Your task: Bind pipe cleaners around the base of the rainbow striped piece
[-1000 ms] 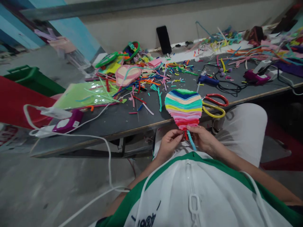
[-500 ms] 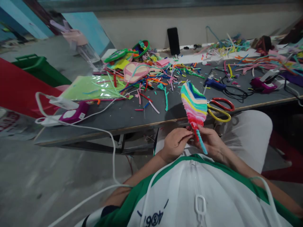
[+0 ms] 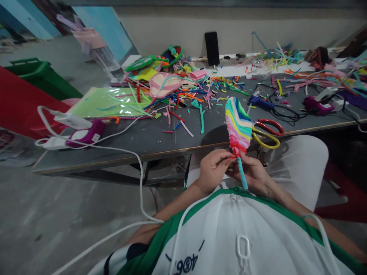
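Note:
A striped fan-shaped piece (image 3: 238,124) of fuzzy stems, blue and green at the top and pink to red at the bottom, stands up over the table's front edge. Its turquoise stalk (image 3: 242,173) points down toward my shirt. My right hand (image 3: 254,172) holds the piece where the stalk joins the red base. On the other side, my left hand (image 3: 215,168) has thumb and finger pinched at the red base, on a small red bit. Scissors (image 3: 266,133) with one red and one yellow handle lie just right of the piece, partly behind it.
On the grey table (image 3: 129,141) lie many fuzzy stem scraps, a blue glue gun (image 3: 261,102), a green plastic packet (image 3: 109,102) and purple power sockets (image 3: 86,133) with white cables. A black phone (image 3: 211,48) leans at the back.
The fan piece has turned a little and shifted slightly right at its top. The red strand that hung beside the stalk no longer shows there; my left fingertips are now pinched close to the base.

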Tool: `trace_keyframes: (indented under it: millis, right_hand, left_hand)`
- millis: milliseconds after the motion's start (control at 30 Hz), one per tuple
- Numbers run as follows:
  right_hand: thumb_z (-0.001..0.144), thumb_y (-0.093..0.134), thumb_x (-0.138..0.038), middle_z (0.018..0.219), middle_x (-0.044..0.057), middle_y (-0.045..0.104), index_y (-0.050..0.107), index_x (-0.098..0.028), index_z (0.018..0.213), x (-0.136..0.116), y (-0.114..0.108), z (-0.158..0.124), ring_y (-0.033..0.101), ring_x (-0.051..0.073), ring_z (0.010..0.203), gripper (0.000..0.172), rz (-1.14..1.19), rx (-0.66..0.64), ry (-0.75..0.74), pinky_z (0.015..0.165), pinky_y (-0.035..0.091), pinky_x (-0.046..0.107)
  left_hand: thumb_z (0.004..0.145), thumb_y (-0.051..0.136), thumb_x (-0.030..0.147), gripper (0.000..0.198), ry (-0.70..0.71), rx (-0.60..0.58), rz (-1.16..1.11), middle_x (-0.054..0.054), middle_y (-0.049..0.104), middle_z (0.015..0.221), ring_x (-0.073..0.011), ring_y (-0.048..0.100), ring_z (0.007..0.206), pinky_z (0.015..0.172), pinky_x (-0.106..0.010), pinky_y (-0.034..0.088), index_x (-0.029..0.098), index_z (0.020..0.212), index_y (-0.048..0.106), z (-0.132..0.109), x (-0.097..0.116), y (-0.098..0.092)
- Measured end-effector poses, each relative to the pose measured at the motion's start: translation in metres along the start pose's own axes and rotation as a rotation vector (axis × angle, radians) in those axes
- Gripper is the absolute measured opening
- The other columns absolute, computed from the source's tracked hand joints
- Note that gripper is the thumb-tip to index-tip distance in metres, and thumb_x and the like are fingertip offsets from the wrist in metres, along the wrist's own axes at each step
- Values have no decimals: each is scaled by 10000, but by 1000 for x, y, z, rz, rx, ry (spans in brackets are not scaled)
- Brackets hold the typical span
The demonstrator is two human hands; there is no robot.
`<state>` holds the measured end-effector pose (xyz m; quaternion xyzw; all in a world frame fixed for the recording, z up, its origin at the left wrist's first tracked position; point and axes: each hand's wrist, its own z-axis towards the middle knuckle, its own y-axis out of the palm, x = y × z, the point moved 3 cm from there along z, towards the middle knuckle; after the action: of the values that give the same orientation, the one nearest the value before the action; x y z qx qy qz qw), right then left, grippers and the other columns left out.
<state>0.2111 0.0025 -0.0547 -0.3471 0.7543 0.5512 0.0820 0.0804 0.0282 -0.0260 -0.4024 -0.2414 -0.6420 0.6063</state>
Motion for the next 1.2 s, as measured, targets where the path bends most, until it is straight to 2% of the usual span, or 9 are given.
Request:
trace_keyframes:
  millis: [133, 233, 367, 633, 733, 867, 1067, 1200]
  right_hand:
    - [732, 670, -248, 788, 21, 706, 679, -194, 823, -1, 5, -1, 639, 188, 784, 106, -80, 77, -175, 778, 485, 340]
    - [705, 700, -244, 783, 17, 703, 679, -181, 809, -4, 10, -1, 633, 172, 750, 124, -123, 89, -324, 748, 480, 320]
    - [676, 726, -221, 703, -6, 679, 667, -175, 751, -6, 13, -2, 604, 140, 665, 105, -95, 87, -449, 720, 473, 307]
    - [699, 712, -243, 654, -14, 655, 670, -181, 737, -6, 9, -2, 562, 119, 576, 84, -120, 65, -483, 611, 450, 275]
    - [689, 720, -240, 638, -18, 652, 669, -184, 728, -6, 8, -2, 580, 130, 592, 85, -140, 65, -512, 635, 459, 286]
    - [701, 708, -244, 735, 3, 687, 674, -184, 773, -6, 7, -1, 622, 161, 690, 99, -182, 63, -547, 694, 479, 311]
    - [693, 707, -270, 804, 23, 704, 681, -193, 792, -3, 2, 0, 638, 204, 838, 129, -243, 47, -558, 755, 493, 340]
    - [681, 712, -237, 845, 10, 707, 686, -213, 849, -3, -2, 2, 639, 203, 848, 171, -272, 51, -625, 787, 489, 357]
  left_hand:
    - [788, 606, 226, 97, -226, -27, -163, -41, 667, 804, -145, 613, 748, 710, -256, 480, 169, 821, 677, -3, -2, 5]
    - [766, 632, 249, 103, -378, -16, -272, -28, 663, 765, -137, 607, 707, 681, -243, 477, 163, 803, 676, -7, -6, 8]
    - [749, 650, 252, 98, -473, 23, -323, -8, 656, 717, -122, 591, 671, 677, -236, 472, 159, 776, 665, -9, -9, 12]
    - [716, 679, 266, 107, -607, 82, -512, 12, 637, 645, -103, 561, 594, 614, -227, 447, 163, 732, 651, -12, -19, 21]
    - [699, 695, 259, 109, -644, 65, -560, 13, 637, 647, -100, 556, 599, 623, -228, 441, 164, 730, 652, -14, -23, 22]
    - [687, 707, 249, 115, -668, 12, -575, 5, 641, 657, -99, 554, 613, 642, -232, 432, 151, 705, 650, -15, -25, 22]
    - [659, 729, 241, 139, -781, -26, -640, -12, 651, 641, -113, 574, 602, 647, -249, 436, 135, 700, 649, -13, -29, 19]
    - [671, 717, 217, 120, -832, -47, -722, -12, 638, 641, -104, 562, 605, 651, -245, 427, 132, 683, 633, -14, -28, 19]
